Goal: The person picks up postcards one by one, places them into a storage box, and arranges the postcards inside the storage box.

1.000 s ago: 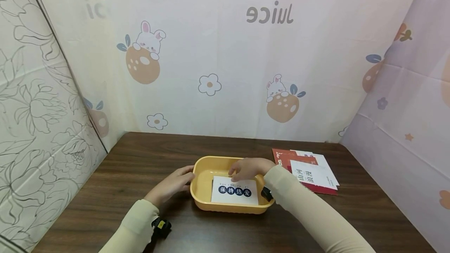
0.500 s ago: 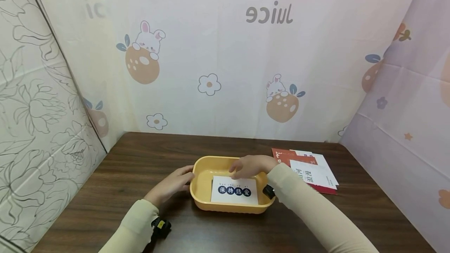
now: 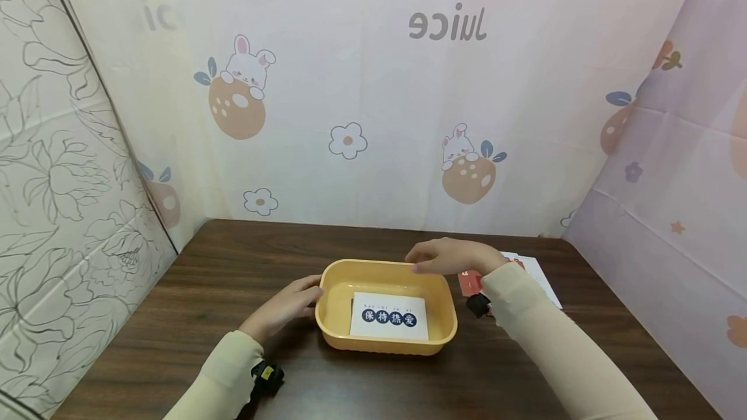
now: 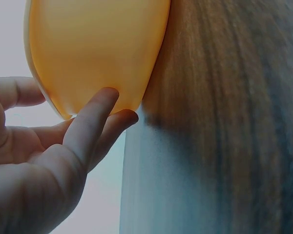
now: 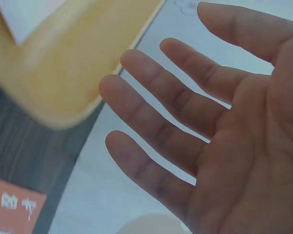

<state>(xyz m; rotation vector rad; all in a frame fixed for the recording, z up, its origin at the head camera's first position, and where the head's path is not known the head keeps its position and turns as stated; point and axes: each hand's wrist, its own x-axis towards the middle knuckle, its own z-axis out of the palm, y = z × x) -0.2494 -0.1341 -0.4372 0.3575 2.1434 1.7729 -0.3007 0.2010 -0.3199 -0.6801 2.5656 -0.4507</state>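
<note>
A yellow plastic basin (image 3: 446,329) stands on the dark wood table. In it lies a white card (image 3: 389,330) with blue circles and Chinese characters; a dark edge shows beneath its left side. My left hand (image 3: 281,309) touches the basin's left end. In the left wrist view its thumb (image 4: 90,122) and fingers lie against the outer wall, and the rim hides one fingertip. My right hand (image 3: 446,256) hovers over the basin's far right corner, fingers spread and holding nothing in the right wrist view. Under its wrist are red and white cards (image 3: 539,277), partly hidden.
A patterned curtain (image 3: 373,199) hangs behind the table (image 3: 251,238), with others along the left and right. Black wrist cameras are strapped to the left wrist (image 3: 267,378) and right wrist (image 3: 478,305).
My right hand has risen out of the basin and moved right and away, now covering part of the loose cards. The left hand, basin and white card have stayed in place.
</note>
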